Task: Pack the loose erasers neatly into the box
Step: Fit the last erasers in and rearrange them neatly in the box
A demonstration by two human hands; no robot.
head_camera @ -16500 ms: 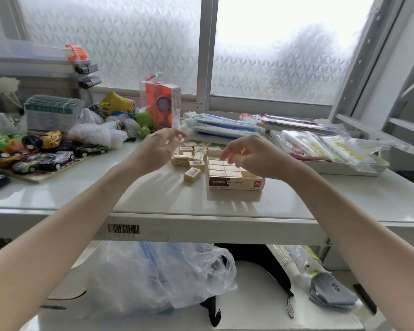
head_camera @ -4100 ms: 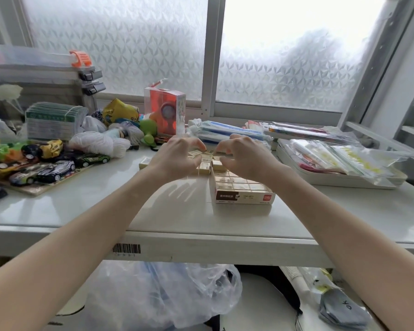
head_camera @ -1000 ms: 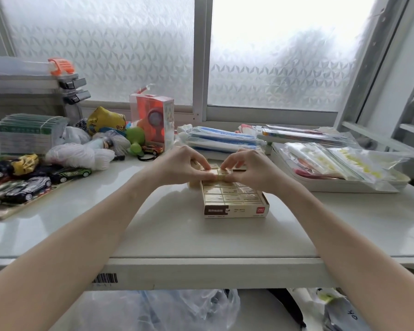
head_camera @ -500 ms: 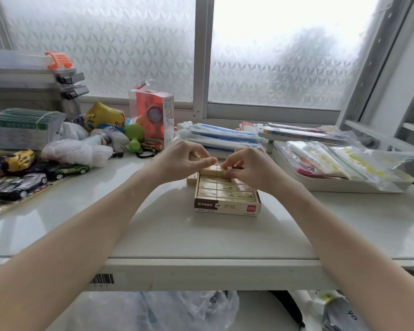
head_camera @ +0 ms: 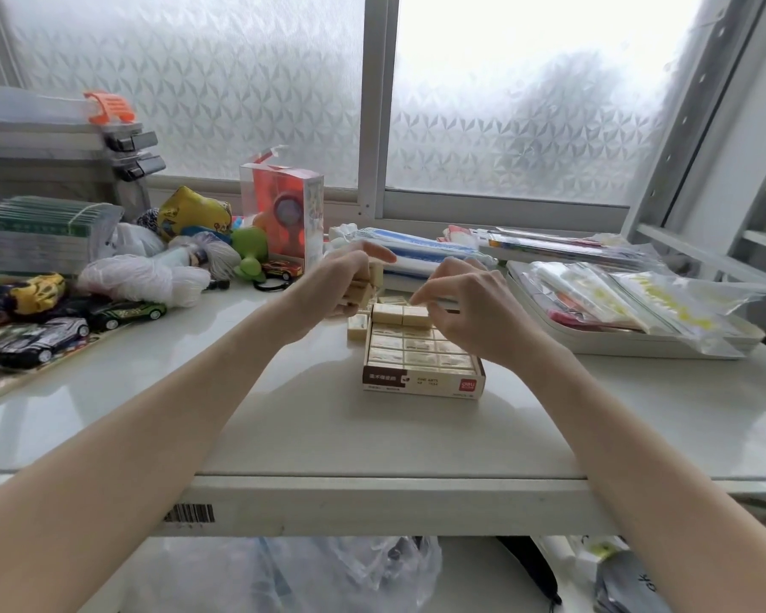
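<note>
A shallow cardboard box (head_camera: 423, 382) with a brown, white and red printed front panel lies open-topped on the white glossy worktop (head_camera: 284, 418), near the middle and somewhat back from its front edge. Rows of cream-coloured rectangular erasers (head_camera: 416, 351) fill the box flat and edge to edge. At the far end of the box, two more cream erasers (head_camera: 401, 314) sit side by side on top of the packed layer.

The person's right hand (head_camera: 474, 311) hovers over the far right part of the box, fingers curved and loosely spread, with the index fingertip touching or just above the raised pair. It cannot be told whether it pinches anything.

The left hand (head_camera: 341, 280) is raised just left of the box's far end, fingers curled round a small stack of held cream erasers (head_camera: 365, 287).

One loose cream eraser (head_camera: 358, 326) lies on the worktop, touching or just beside the left wall of the box near its far corner.

Toward the left edge of the worktop lie several toy cars (head_camera: 120, 311) and a white bundle of yarn (head_camera: 138, 280). An orange and clear plastic carton (head_camera: 284, 210) stands near the back edge. A white tray (head_camera: 593, 342) holding clear plastic packets rests at the right.
</note>
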